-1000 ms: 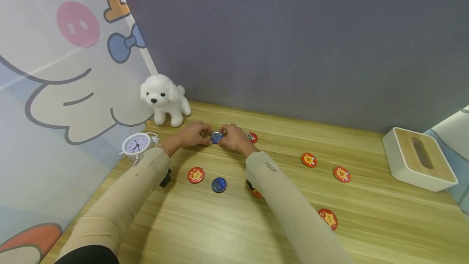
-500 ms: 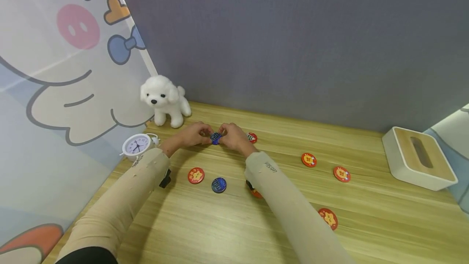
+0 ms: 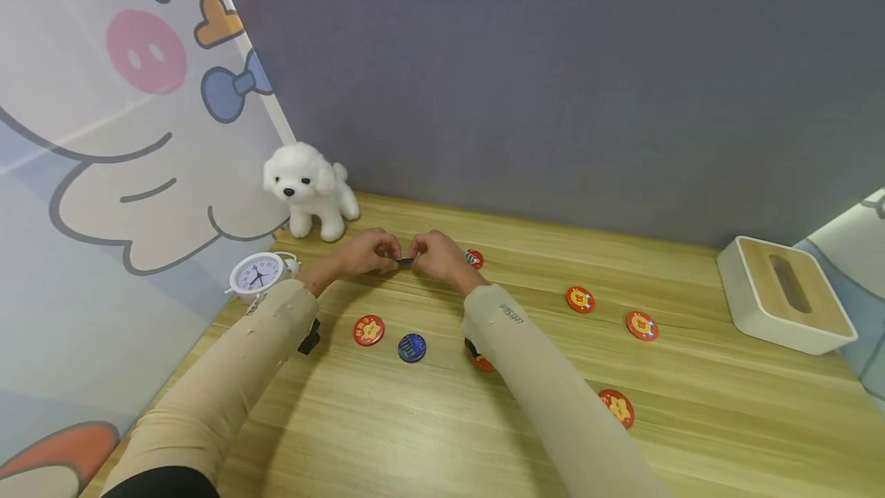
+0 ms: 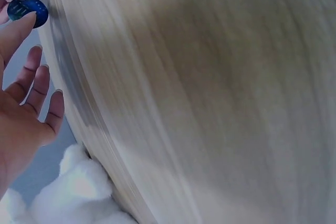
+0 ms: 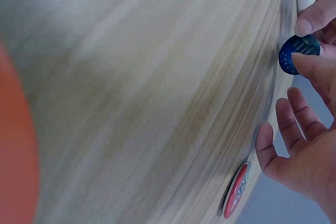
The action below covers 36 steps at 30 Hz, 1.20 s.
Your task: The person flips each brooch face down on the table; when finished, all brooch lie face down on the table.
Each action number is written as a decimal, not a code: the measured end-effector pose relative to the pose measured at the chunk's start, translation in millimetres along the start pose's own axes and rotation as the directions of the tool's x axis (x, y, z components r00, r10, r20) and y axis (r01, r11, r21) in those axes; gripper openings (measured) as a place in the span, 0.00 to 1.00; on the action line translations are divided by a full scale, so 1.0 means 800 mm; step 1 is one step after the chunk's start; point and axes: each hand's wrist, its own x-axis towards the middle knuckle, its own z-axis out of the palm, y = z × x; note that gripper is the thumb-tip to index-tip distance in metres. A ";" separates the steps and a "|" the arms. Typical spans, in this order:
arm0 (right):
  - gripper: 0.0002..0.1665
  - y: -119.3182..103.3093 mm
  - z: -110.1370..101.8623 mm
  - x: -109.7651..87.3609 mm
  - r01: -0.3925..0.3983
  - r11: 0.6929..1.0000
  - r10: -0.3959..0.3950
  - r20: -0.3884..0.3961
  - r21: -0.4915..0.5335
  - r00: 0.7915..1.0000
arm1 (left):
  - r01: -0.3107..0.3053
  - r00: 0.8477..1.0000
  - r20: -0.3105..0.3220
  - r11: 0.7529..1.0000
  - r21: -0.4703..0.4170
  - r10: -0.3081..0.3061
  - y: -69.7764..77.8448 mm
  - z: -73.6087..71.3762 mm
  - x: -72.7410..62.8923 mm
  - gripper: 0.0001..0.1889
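Both hands hold one round blue pin badge (image 3: pixel 406 262) between them, toward the back of the wooden table. My left hand (image 3: pixel 365 253) pinches its left side between thumb and finger. From the opposite side my right hand (image 3: pixel 440 257) pinches it the same way. In the head view the badge shows edge-on as a thin dark strip; the left wrist view shows its blue face (image 4: pixel 21 7) partly behind a thumb. A red badge (image 3: pixel 475 259) lies just right of my right hand. Nearer the front lie a second blue badge (image 3: pixel 412 347) and a red star badge (image 3: pixel 369 330).
A white plush dog (image 3: pixel 304 187) and a white alarm clock (image 3: pixel 257 275) stand at the left. Several more red badges (image 3: pixel 580 300) lie to the right, one partly under the right sleeve. A tissue box (image 3: pixel 784 298) sits far right. A grey panel (image 3: pixel 525 91) rises behind the table.
The held badge has turned between the fingers, from its blue face showing to edge-on in the head view. Both hands stay in nearly the same place.
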 end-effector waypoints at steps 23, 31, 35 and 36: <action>0.06 0.002 0.007 0.002 0.091 0.983 -0.079 0.080 -0.157 0.994 | 0.042 0.998 0.043 0.993 0.110 -0.047 0.007 0.007 -0.010 0.09; 0.08 0.001 0.000 0.000 0.082 0.991 -0.074 0.079 -0.106 0.994 | 0.063 0.996 0.052 0.994 0.085 -0.067 0.011 0.004 -0.008 0.11; 0.08 0.001 -0.003 -0.002 0.075 0.993 -0.069 0.071 -0.087 0.995 | 0.069 0.996 0.050 0.995 0.070 -0.072 0.012 0.002 -0.008 0.13; 0.09 0.000 -0.004 -0.003 0.070 0.994 -0.064 0.071 -0.081 0.995 | 0.068 0.996 0.049 0.995 0.068 -0.071 0.012 0.001 -0.008 0.13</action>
